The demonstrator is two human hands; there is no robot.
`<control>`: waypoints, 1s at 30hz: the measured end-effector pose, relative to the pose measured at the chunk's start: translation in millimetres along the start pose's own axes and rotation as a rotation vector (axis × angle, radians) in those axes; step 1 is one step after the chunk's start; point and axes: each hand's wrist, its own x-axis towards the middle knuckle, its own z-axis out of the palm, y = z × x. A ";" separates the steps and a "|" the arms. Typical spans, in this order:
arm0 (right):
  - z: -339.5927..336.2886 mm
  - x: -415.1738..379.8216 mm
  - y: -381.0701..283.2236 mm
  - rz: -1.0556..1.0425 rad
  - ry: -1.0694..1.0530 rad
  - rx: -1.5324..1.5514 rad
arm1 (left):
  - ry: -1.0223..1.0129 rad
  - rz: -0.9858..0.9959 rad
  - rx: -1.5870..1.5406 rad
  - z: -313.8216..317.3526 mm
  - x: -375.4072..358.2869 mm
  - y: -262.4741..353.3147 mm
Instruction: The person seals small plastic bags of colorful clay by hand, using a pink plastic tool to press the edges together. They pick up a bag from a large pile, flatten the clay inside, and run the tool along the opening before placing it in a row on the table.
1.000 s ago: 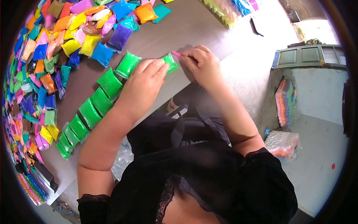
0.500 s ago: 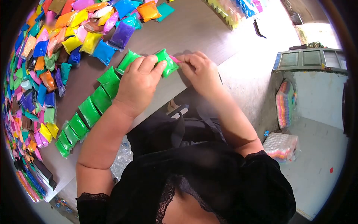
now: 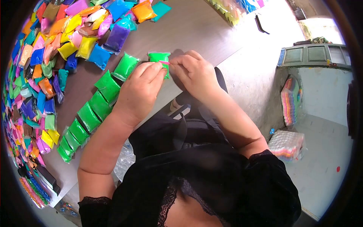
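Note:
A small clear packet filled with bright green material (image 3: pixel 159 56) is at the table's near edge, partly covered by fingers. A thin pink strip (image 3: pixel 164 62) runs across this packet. My left hand (image 3: pixel 140 85) is closed with its fingertips on the packet, at the left end of the strip. The fingertips of my right hand (image 3: pixel 194 73) pinch the strip's other end, just right of the packet. Left of my left hand, another green packet (image 3: pixel 126 67) lies apart, and a row of several green packets (image 3: pixel 89 116) runs down the table beside my left forearm.
A large heap of packets in many colours (image 3: pixel 45 56) covers the table's far left. Bagged colourful items (image 3: pixel 227 11) lie at the top, near a black strip-like object (image 3: pixel 261 24). On the right, stacked wrapped bundles (image 3: pixel 287 145) rest by a grey cabinet (image 3: pixel 314 56).
The green packet between my hands has turned and shifted slightly left. The pink strip, previously sticking out at its right side, now lies across its face. Both hands moved slightly left.

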 end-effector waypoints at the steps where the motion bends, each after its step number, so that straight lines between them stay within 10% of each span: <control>1: 2.2 4.1 6.4 0.001 0.001 0.000 | 0.000 0.001 0.000 -0.3 0.9 -0.7; 30: -6.1 53.4 20.1 0.012 -0.147 -0.057 | -0.105 -0.031 -0.016 -13.5 4.4 4.1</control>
